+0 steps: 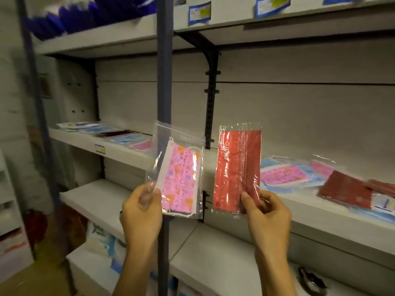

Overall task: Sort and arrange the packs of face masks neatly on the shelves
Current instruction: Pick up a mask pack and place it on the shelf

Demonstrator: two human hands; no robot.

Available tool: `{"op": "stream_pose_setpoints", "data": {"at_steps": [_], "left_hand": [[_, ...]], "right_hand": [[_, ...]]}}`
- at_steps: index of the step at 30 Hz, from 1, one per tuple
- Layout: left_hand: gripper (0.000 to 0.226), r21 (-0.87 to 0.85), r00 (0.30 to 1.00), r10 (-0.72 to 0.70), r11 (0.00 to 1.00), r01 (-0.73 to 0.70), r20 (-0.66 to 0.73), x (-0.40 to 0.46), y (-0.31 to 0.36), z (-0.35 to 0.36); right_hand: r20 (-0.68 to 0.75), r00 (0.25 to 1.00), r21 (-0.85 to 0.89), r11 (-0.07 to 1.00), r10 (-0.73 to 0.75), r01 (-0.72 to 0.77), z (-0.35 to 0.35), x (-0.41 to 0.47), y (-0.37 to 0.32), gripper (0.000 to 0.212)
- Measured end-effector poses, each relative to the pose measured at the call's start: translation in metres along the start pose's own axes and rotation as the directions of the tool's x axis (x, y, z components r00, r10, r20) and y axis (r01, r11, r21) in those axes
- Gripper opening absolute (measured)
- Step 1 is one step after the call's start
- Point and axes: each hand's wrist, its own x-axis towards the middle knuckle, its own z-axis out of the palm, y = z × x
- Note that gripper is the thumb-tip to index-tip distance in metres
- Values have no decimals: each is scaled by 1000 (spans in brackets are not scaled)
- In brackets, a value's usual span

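My left hand [141,212] pinches the lower left corner of a clear pack holding a pink patterned mask [181,178], held upright in front of the shelf post. My right hand [267,212] pinches the bottom edge of a red mask pack [237,167], also upright. A loose heap of packs lies on the right shelf [320,214]: a pink patterned one [284,175], blue ones and a dark red one [346,190]. A row of blue, dark and pink packs [126,137] lies flat on the left shelf [85,142].
A blue vertical post [164,82] stands between the two shelf bays. Blue items [70,16] fill the top left shelf. Price labels [199,12] hang on the upper shelf edge. A lower left shelf [96,199] and packaged goods [104,242] sit below.
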Motion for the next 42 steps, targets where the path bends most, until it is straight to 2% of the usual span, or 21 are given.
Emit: {"op": "stream_pose_setpoints", "data": {"at_steps": [6, 10, 16, 20, 25, 30, 32, 35, 37, 42], "left_hand": [[15, 55, 999, 22, 998, -20, -31, 62, -2, -62], [21, 67, 999, 17, 998, -14, -38, 103, -9, -104], [16, 115, 997, -35, 992, 43, -66, 154, -29, -151], [8, 131, 998, -22, 991, 30, -67, 184, -38, -166], [10, 128, 998, -37, 991, 43, -54, 220, -51, -166], [7, 138, 999, 11, 990, -5, -39, 279, -65, -153], [6, 135, 999, 42, 990, -39, -17, 304, -67, -143], [17, 156, 997, 72, 985, -75, 26, 342, -72, -127], [5, 151, 997, 52, 987, -61, 65, 366, -76, -116], [10, 114, 986, 53, 991, -71, 158, 406, -84, -79]], "right_hand": [[8, 999, 21, 999, -31, 31, 79, -28, -3, 9], [28, 999, 14, 1000, -27, 26, 134, -52, 0, 8], [40, 999, 5, 1000, -16, 15, 202, -73, 11, 6], [29, 998, -29, 998, -59, 60, 238, -74, 13, 6], [26, 993, -55, 991, -119, 121, 287, -65, 18, 7], [1, 990, -51, 988, -144, 144, 342, -41, 28, 12], [4, 988, -55, 986, -156, 156, 362, -28, 32, 17], [-12, 984, -70, 982, -177, 175, 388, -7, 37, 20], [-32, 983, -71, 981, -181, 178, 400, 10, 40, 18], [-73, 981, -96, 981, -179, 171, 418, 42, 58, 15]]}}
